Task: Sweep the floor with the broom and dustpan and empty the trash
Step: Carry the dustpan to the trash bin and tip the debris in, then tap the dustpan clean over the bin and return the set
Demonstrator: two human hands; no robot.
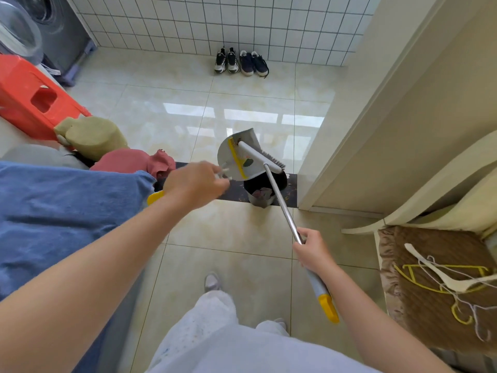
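Observation:
My left hand [194,184] grips the handle of a grey dustpan [236,154] with a yellow comb strip, holding it tilted above a small dark trash bin [262,199] on the doorway threshold. My right hand [313,250] is closed around the metal pole of the broom [282,203], whose grey and yellow grip sticks out behind the hand. The broom head [271,160] rests inside the tilted dustpan, right over the bin. A dark scrap lies on the pan near the yellow strip. Crumpled rubbish shows inside the bin.
A bed with a blue cover [53,219] and pillows lies at left, an orange stool [35,100] beyond it. Two pairs of shoes [240,61] stand at the tiled wall. A door frame [349,130] and a cushioned chair [435,281] with hangers are at right.

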